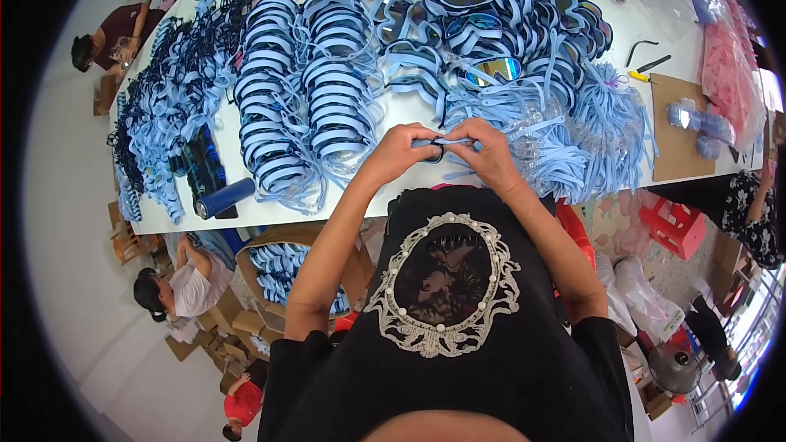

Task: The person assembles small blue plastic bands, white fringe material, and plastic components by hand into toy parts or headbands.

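Note:
Both my hands meet at the table's front edge over one light-blue goggle strap with a dark piece on it. My left hand is closed, pinching the strap beside the dark piece. From the other side my right hand pinches the same strap, thumb and fingers pressed together. What the dark piece is, I cannot make out. Just beyond my hands lie blue swim goggles with mirrored lenses. A heap of loose light-blue straps with clear parts lies right of my right hand.
Two long rows of nested goggles stand left of my hands. Further left are tangled blue and black straps and a blue cylinder. A cardboard sheet and yellow-handled tool lie right. A carton stands below; several people sit around.

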Motion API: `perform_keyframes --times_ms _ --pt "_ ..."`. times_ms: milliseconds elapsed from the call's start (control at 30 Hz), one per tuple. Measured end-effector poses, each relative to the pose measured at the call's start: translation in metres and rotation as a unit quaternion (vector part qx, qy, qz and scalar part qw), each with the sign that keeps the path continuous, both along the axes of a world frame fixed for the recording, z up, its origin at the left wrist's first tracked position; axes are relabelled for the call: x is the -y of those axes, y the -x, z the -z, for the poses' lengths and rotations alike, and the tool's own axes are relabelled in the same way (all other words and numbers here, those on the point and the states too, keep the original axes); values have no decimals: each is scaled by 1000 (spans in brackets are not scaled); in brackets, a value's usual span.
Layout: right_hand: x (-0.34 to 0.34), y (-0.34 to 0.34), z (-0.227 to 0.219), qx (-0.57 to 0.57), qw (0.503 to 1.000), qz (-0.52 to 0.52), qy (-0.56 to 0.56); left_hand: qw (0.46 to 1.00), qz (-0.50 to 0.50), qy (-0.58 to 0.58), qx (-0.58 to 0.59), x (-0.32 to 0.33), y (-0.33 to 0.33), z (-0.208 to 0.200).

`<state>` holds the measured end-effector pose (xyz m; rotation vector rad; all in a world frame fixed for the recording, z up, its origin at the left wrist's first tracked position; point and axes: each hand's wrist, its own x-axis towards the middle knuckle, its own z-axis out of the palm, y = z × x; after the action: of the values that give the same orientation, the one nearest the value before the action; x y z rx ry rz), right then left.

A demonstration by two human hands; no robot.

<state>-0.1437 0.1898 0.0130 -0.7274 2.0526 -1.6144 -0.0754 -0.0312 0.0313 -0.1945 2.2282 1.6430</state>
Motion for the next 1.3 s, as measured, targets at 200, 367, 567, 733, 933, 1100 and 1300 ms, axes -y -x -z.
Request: perform_keyframes --times_ms 200,367,567,733,933,1100,1300 --pt "-9 5 4 -266 963 -39 -2 959 37 -172 224 3 4 -3" --pt "-14 5 9 -253 964 -83 7 951 -15 -210 227 1 -7 17" --pt "-9 2 6 -157 984 -87 -14 964 -35 -172 199 -10 -22 37" --pt "18 -14 16 -75 977 -16 -200 983 -27 -110 142 -42 -35 36" --pt "25 -10 45 -7 980 47 -193 998 -21 -2 -58 -43 -43 25" --pt "17 7 -1 75 979 -66 -175 988 -137 4 -77 -25 -43 18" --pt "22 -8 -32 100 988 -108 -43 817 -383 -413 127 16 -34 63"
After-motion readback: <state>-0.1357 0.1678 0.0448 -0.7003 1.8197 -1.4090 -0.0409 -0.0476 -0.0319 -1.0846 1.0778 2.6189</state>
